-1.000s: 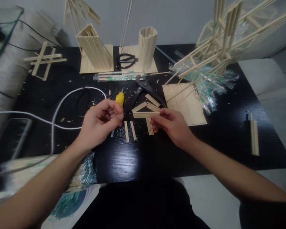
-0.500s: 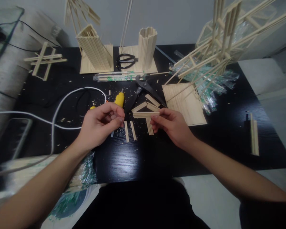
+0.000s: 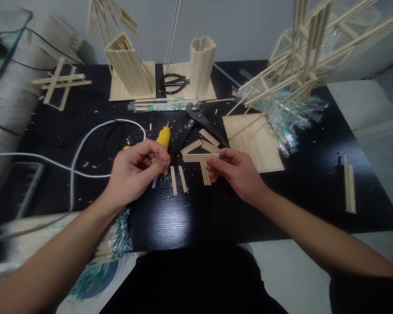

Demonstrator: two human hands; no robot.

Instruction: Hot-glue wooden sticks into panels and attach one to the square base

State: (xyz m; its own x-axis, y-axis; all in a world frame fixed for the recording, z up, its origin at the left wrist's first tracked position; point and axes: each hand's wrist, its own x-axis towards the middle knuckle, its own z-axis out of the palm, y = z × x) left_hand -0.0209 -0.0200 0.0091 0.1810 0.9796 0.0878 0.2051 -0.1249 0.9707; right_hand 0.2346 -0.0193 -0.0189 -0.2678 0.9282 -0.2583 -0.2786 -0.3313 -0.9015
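My right hand (image 3: pixel 234 172) pinches the right end of a short flat strip of joined wooden sticks (image 3: pixel 198 158), held level over the black table. My left hand (image 3: pixel 139 168) has its thumb and fingers pressed together, a little left of that strip. Whatever those fingers may hold is too small to make out. Below and between the hands lie two short stick pieces (image 3: pixel 178 179), side by side. Another short strip (image 3: pixel 205 173) is partly hidden by my right fingers. Behind the held strip are more short pieces (image 3: pixel 209 137), next to black-handled pliers (image 3: pixel 198 120).
A yellow glue gun (image 3: pixel 164 138) lies beyond my left hand, near a looping white cable (image 3: pixel 94 128). Stick towers (image 3: pixel 203 65) on wooden bases stand at the back. A large stick frame (image 3: pixel 301 78) rises at right. Packaged sticks (image 3: pixel 114 240) lie at the front left edge.
My left hand has shifted very slightly left, away from the strip. My right hand and the strip it holds stay in place.
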